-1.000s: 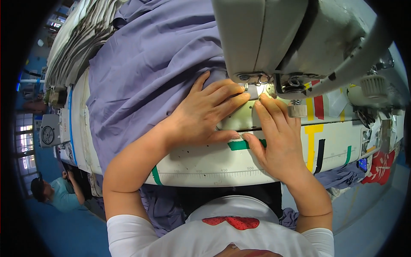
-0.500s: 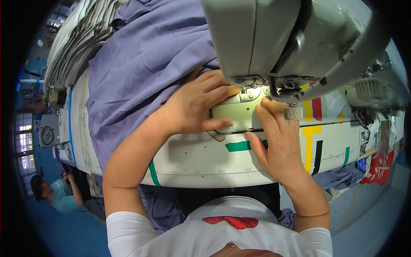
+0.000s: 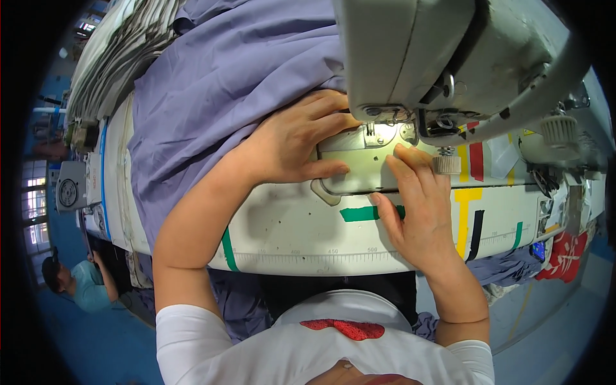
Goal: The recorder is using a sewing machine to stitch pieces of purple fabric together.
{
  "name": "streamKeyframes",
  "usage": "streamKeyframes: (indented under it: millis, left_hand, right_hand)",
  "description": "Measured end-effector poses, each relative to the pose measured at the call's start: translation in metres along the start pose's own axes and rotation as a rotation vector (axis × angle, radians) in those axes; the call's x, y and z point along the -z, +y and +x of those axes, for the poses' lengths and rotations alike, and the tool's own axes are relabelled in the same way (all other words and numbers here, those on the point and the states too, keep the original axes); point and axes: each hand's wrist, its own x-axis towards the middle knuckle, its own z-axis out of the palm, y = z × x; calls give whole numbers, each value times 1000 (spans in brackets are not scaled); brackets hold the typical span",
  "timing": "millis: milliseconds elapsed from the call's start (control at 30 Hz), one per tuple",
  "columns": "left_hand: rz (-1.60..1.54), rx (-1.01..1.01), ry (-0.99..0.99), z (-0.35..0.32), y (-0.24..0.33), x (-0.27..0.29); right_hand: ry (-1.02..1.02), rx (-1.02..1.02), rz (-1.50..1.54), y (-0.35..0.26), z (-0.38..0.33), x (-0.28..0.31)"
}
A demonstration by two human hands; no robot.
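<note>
A lavender cloth (image 3: 224, 90) is spread in folds over the left of the sewing table. My left hand (image 3: 305, 138) lies at the cloth's near edge, fingers stretched flat toward the presser foot (image 3: 371, 133) and thumb apart on the metal plate (image 3: 359, 168). Some of its fingertips are hidden beside the sewing machine head (image 3: 398, 58). My right hand (image 3: 420, 208) rests on the plate's right side, with its fingers extended and its thumb near a green tape strip (image 3: 360, 213). I see nothing gripped in either hand.
A thick stack of pale fabric pieces (image 3: 119, 64) stands at the far left. The machine's curved arm and a knurled knob (image 3: 447, 165) hang above my right hand. Yellow tape (image 3: 463, 218) marks the table (image 3: 282, 224). Another person (image 3: 86, 282) sits at the left.
The view has shifted slightly, so the machine head appears farther right. My left hand has drawn a little away from the presser foot, baring more plate. My right hand has hardly moved.
</note>
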Motion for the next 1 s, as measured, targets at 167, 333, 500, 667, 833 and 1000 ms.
streamKeyframes:
  millis: [167, 333, 500, 667, 833, 1000]
  left_hand:
    - [-15, 21, 16, -2, -1, -1]
    - [-48, -36, 38, -5, -5, -5]
    - [-64, -64, 143, -13, -11, -13]
    - [-44, 21, 150, -18, -12, -17]
    - [43, 160, 100, -28, -7, -12]
    - [-98, 196, 39, -59, 0, -6]
  right_hand:
    - [-10, 0, -48, 2, -1, -1]
    - [-12, 26, -27, 1, 0, -2]
    - [-9, -4, -55, -5, 1, -5]
    - [-8, -49, -72, -12, 1, -7]
    - [-28, -61, -82, -16, 2, -6]
    - [-13, -61, -96, -16, 1, -7]
